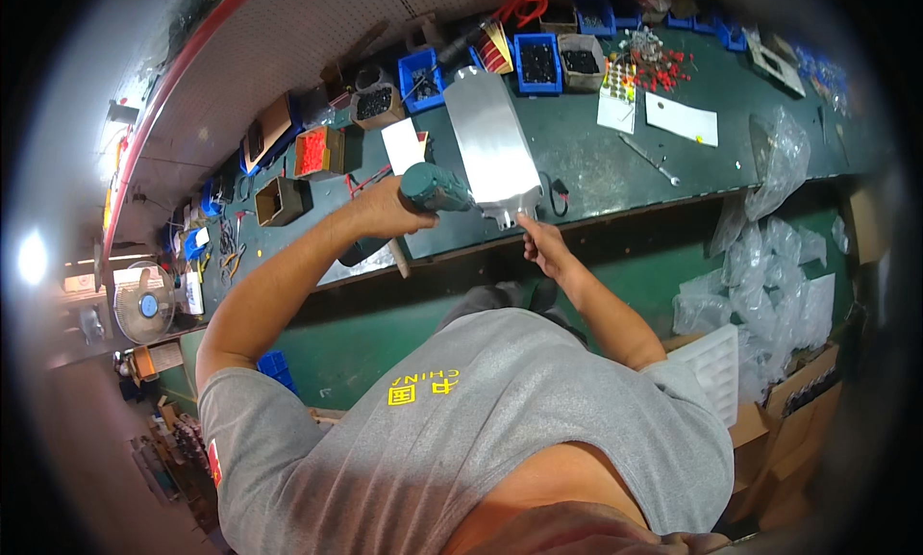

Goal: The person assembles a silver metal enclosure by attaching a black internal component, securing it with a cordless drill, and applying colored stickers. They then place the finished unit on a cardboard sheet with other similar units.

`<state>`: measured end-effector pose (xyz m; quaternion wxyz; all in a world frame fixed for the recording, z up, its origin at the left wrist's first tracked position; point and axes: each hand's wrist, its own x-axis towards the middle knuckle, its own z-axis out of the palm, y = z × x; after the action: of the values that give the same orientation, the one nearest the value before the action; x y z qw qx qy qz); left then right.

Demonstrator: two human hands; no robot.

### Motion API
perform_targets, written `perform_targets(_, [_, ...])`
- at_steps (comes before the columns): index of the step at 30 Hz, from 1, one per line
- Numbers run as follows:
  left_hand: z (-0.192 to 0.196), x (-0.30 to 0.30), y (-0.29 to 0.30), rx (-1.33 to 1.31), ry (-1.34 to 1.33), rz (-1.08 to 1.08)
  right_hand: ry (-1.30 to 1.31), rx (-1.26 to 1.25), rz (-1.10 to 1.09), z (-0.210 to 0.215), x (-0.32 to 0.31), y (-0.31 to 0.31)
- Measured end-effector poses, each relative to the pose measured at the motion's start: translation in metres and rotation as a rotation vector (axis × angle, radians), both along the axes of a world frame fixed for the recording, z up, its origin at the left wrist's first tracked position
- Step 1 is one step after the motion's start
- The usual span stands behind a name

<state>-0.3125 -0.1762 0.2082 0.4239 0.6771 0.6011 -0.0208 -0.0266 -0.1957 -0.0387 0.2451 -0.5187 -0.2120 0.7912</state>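
Note:
A long silver metal panel [492,132] lies on the green workbench, its notched end at the front edge. My left hand [389,212] is wrapped round the grip of a green cordless drill [435,188], whose front end points right at the panel's near end. The drill's tip is too small to make out. My right hand [545,245] is closed at the panel's near right corner, thumb and finger pinching its edge. A short dark cable [559,195] lies just right of the panel.
Blue bins [536,64] and small boxes of parts, one with red pieces [312,152], line the bench's back and left. A wrench [650,161] and white sheet [682,120] lie at right. Plastic bags [764,276] hang off the right side. A fan [144,303] stands far left.

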Motion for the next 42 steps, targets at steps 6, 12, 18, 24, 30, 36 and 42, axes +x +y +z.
perform_targets(6, [0.020, 0.003, 0.009, -0.090, 0.020, -0.086, 0.166, -0.153, -0.048, 0.001, 0.028, -0.002])
perform_targets(12, [0.063, 0.009, 0.011, -0.055, 0.132, -0.256, -0.027, -0.081, -0.138, -0.002, 0.091, -0.023])
perform_targets(18, [0.060, -0.027, 0.011, -0.055, -0.544, -0.023, -0.018, 0.141, -0.362, 0.065, 0.098, 0.020])
perform_targets(24, [0.016, -0.014, 0.023, 0.068, -0.456, 0.318, 0.037, 0.263, -0.358, 0.097, 0.075, 0.127])
perform_targets(30, [-0.002, 0.027, 0.044, -0.024, -0.591, 0.740, 0.203, 0.223, -0.134, 0.102, 0.046, 0.215])
perform_targets(36, [-0.004, 0.053, 0.065, 0.022, -0.598, 0.860, 0.474, 0.121, -0.020, 0.087, 0.033, 0.270])
perform_targets(42, [0.004, 0.067, 0.079, -0.036, -0.546, 1.000, 0.358, 0.177, 0.200, 0.075, 0.037, 0.304])
